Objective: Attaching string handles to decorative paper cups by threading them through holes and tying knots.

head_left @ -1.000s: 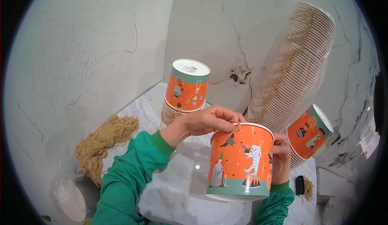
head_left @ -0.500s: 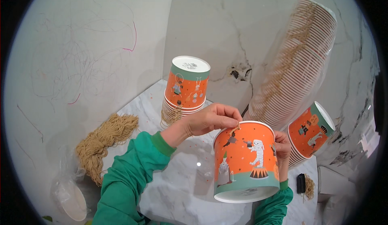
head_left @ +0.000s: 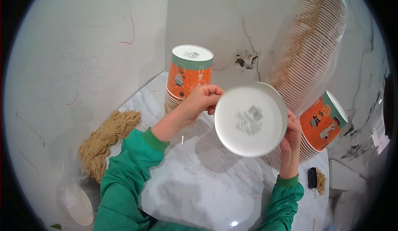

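Raised over the table is a paper bucket (head_left: 250, 121), its white bottom turned toward me so that its side and open rim are hidden. My right hand (head_left: 291, 129) grips its right side, with part of the fingers behind it. At the left edge of the bucket my left hand (head_left: 204, 100) is closed, its fingertips partly hidden by the bucket. Beyond my left hand stands a stack of upside-down orange and green paper buckets (head_left: 191, 75) with twine loops on the rims. A similar stack (head_left: 321, 123) leans beside my right hand.
A tall stack of buckets in a clear sleeve (head_left: 311, 44) leans at the back right. On the left lies a skein of tan twine (head_left: 107, 142), above a plastic-wrapped white tub (head_left: 78, 206). A small black object (head_left: 312, 178) with twine sits on the marble table (head_left: 199, 189).
The bucket has risen and tipped, so its white bottom now faces me instead of its printed side. Both hands have moved up with it, and the view has shifted slightly.
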Demonstrator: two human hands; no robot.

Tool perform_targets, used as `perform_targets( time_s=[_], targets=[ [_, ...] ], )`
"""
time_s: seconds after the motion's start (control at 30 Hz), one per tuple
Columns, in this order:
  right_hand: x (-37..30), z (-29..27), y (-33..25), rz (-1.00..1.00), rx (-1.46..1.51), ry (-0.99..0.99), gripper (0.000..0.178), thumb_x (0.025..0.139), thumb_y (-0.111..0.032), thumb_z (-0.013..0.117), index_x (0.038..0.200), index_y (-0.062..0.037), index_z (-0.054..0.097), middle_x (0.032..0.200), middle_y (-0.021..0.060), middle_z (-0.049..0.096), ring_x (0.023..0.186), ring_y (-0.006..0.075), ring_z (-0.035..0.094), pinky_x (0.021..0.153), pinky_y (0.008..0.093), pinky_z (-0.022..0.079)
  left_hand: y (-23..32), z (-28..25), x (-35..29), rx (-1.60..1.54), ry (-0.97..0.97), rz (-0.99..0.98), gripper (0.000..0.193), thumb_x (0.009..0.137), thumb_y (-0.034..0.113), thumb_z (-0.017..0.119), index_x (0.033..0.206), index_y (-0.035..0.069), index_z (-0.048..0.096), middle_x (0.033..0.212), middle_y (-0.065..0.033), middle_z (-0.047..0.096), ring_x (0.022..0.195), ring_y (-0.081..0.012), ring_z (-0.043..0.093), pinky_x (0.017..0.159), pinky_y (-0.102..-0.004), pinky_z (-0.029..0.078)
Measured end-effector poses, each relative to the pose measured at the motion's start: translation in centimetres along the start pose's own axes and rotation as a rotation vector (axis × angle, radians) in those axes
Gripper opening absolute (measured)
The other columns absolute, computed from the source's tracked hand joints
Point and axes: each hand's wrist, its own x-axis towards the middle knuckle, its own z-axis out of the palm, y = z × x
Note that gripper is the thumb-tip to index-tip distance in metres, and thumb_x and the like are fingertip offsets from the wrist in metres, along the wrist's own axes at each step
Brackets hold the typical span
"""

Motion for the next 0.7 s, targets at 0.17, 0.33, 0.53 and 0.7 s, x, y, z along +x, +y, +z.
perform_targets(
  time_s=[0.17,0.33,0.53,0.7],
  targets=[
    [0.8,1.7,0.4,-0.027,0.118,0.015,0.028,0.101,-0.012,0.057,0.125,0.0003,0.056,0.107,0.0073,0.069,0.060,0.0077,0.050,0.048,0.0202,0.037,-1.5,-0.2,-0.6,-0.247,0.004,-0.082,0.013,0.098,0.013,0.063,0.104,0.002,0.065,0.094,-0.0063,0.069,0.087,-0.0213,0.072,0.086,-0.0364,0.058],
    [1.1,2.5,0.8,-0.061,0.141,0.092,0.024,0.100,-0.013,0.058,0.122,-0.0029,0.056,0.102,0.0065,0.068,0.059,0.0095,0.046,0.050,0.0233,0.038,-1.1,0.9,-2.2,-0.311,-0.032,-0.113,0.011,0.099,0.014,0.061,0.097,0.004,0.061,0.089,-0.0050,0.064,0.087,-0.0235,0.071,0.087,-0.0409,0.058],
    [1.9,4.6,1.4,-0.054,0.193,0.115,0.025,0.101,-0.015,0.059,0.121,-0.0024,0.055,0.104,0.0076,0.068,0.058,0.0108,0.044,0.052,0.0251,0.040,2.8,-0.2,-2.7,-0.338,-0.036,0.075,0.009,0.099,0.011,0.059,0.103,0.003,0.062,0.081,-0.0046,0.062,0.081,-0.0226,0.070,0.081,-0.0391,0.059],
    [4.8,5.9,1.9,-0.086,0.303,-0.029,0.020,0.102,-0.009,0.057,0.120,-0.0004,0.055,0.113,0.0091,0.069,0.081,0.0139,0.062,0.060,0.0266,0.047,7.8,-1.7,-2.3,-0.255,0.004,0.269,0.031,0.099,0.010,0.059,0.129,0.002,0.059,0.079,-0.0032,0.061,0.077,-0.0159,0.064,0.078,-0.0343,0.059]
  ],
)
